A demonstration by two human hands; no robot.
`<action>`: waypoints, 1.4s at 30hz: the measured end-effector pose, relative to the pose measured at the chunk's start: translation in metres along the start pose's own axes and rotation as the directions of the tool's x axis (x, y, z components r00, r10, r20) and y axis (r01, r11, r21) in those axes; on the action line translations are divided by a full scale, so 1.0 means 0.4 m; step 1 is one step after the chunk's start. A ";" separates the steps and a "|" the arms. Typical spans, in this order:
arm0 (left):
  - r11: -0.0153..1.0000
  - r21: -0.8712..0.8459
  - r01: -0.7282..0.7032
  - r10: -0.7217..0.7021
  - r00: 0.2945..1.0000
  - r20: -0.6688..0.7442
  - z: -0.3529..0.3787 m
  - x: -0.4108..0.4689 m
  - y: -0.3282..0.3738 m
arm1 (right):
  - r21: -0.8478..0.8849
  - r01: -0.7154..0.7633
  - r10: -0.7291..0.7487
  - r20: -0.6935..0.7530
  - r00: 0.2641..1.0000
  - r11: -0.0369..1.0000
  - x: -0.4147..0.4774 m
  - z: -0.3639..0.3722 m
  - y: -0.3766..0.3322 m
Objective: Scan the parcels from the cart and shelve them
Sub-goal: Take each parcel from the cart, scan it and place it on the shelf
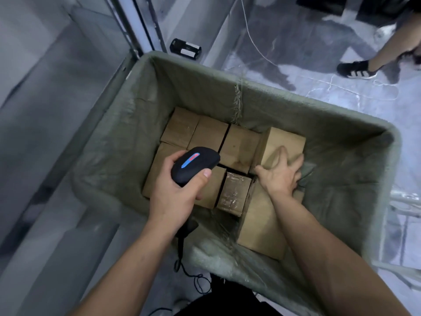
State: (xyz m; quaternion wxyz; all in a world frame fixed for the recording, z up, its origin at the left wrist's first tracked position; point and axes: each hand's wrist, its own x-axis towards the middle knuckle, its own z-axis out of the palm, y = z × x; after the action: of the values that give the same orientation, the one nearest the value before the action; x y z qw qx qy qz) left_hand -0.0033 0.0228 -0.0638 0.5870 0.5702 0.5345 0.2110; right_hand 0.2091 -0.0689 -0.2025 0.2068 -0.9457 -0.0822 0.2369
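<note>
While our left hand point(175, 190) grips the scanner point(194, 164) with its fingers curled round the body, our right hand point(280, 176) rests on a tilted parcel point(284, 142) at three o'clock in the cart point(114, 156), fingers point(281, 156) spread wide and flat. We judge the parcel should be turned until its label faces the scanner. No label shows. The scanner's window and the parcel's underside are hidden.

A parcel stockroom: cloth-lined cart point(296, 96) of cardboard parcels point(239, 144); handheld scanner point(193, 164); grey metal shelving point(136, 33) alongside.
</note>
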 end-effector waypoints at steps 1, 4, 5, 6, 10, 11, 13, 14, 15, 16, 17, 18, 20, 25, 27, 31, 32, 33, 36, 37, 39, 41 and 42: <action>1.000 -0.017 -0.006 0.005 1.000 -0.010 -0.014 -0.019 0.005 | 0.010 0.019 -0.018 -0.016 1.000 1.000 -0.017 -0.010 -0.004; 0.997 -0.059 -0.039 0.036 0.998 -0.056 -0.067 -0.074 0.011 | 0.033 0.075 -0.073 -0.058 0.996 0.997 -0.073 -0.041 -0.018; 0.997 -0.060 -0.050 0.045 0.996 -0.076 -0.087 -0.091 0.011 | 0.034 0.091 -0.089 -0.072 0.993 0.995 -0.093 -0.051 -0.022; 0.996 -0.069 -0.059 0.053 0.994 -0.092 -0.108 -0.107 0.009 | 0.036 0.109 -0.106 -0.089 0.990 0.993 -0.114 -0.062 -0.028; 0.989 -0.097 -0.110 0.094 0.983 -0.160 -0.200 -0.166 0.003 | 0.058 0.184 -0.174 -0.146 0.974 0.981 -0.202 -0.106 -0.058; 0.987 -0.100 -0.125 0.106 0.979 -0.176 -0.224 -0.183 0.003 | 0.063 0.201 -0.190 -0.146 0.971 0.978 -0.225 -0.113 -0.066; 0.980 -0.119 -0.160 0.132 0.969 -0.210 -0.270 -0.221 -0.002 | 0.076 0.240 -0.229 -0.135 0.964 0.968 -0.274 -0.121 -0.081; 0.977 -0.125 -0.174 0.143 0.963 -0.228 -0.292 -0.244 -0.006 | 0.084 0.262 -0.251 -0.128 0.960 0.961 -0.301 -0.121 -0.089; 0.974 -0.127 -0.188 0.153 0.958 -0.245 -0.313 -0.269 -0.007 | 0.092 0.287 -0.275 -0.121 0.954 0.954 -0.330 -0.120 -0.098; 0.971 -0.129 -0.200 0.162 0.952 -0.260 -0.334 -0.294 -0.008 | 0.100 0.313 -0.302 -0.112 0.947 0.944 -0.360 -0.120 -0.108; 0.967 -0.137 -0.215 0.172 0.947 -0.271 -0.355 -0.320 -0.010 | 0.105 0.340 -0.330 -0.104 0.938 0.934 -0.392 -0.118 -0.120; 0.962 -0.145 -0.232 0.186 0.943 -0.277 -0.376 -0.343 -0.013 | 0.109 0.365 -0.356 -0.096 0.930 0.924 -0.425 -0.117 -0.132; 0.955 -0.144 -0.261 0.210 0.932 -0.296 -0.420 -0.392 -0.018 | 0.115 0.412 -0.405 -0.078 0.911 0.904 -0.493 -0.111 -0.156; 0.940 -0.121 -0.318 0.252 0.890 -0.379 -0.534 -0.522 -0.036 | 0.105 0.549 -0.549 -0.038 0.835 0.829 -0.678 -0.087 -0.204; 0.938 -0.119 -0.325 0.253 0.878 -0.406 -0.580 -0.572 -0.053 | 0.100 0.596 -0.597 -0.023 0.802 0.797 -0.752 -0.074 -0.216; 0.940 -0.093 -0.329 0.250 0.846 -0.471 -0.668 -0.673 -0.093 | 0.121 0.690 -0.697 0.022 0.717 0.714 -0.886 -0.036 -0.233; 0.940 -0.085 -0.330 0.250 0.838 -0.485 -0.689 -0.698 -0.106 | 0.129 0.710 -0.719 0.043 0.693 0.692 -0.918 -0.025 -0.237; 0.940 -0.086 -0.330 0.245 0.830 -0.501 -0.710 -0.722 -0.119 | 0.136 0.730 -0.741 0.067 0.668 0.670 -0.950 -0.014 -0.241; 0.937 -0.105 -0.333 0.224 0.803 -0.552 -0.769 -0.789 -0.161 | 0.186 0.775 -0.797 0.135 0.589 0.604 -1.048 0.021 -0.256; 0.936 -0.110 -0.333 0.214 0.791 -0.573 -0.788 -0.809 -0.174 | 0.214 0.783 -0.812 0.160 0.561 0.584 -1.078 0.035 -0.260; 0.934 -0.122 -0.336 0.193 0.761 -0.619 -0.823 -0.844 -0.199 | 0.272 0.797 -0.841 0.220 0.494 0.539 -1.131 0.064 -0.269; 0.934 -0.132 -0.333 0.164 0.725 -0.669 -0.853 -0.875 -0.223 | 0.309 0.807 -0.858 0.292 0.424 0.504 -1.178 0.094 -0.281; 0.934 -0.137 -0.329 0.147 0.706 -0.693 -0.866 -0.888 -0.234 | 0.322 0.810 -0.860 0.326 0.391 0.491 -1.200 0.107 -0.288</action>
State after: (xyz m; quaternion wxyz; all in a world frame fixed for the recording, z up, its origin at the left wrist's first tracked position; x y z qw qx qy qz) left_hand -0.4585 -0.1521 0.0668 0.3888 0.4409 0.5999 0.5427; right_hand -0.2376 -0.0717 0.0117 0.3243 -0.6800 -0.5772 0.3149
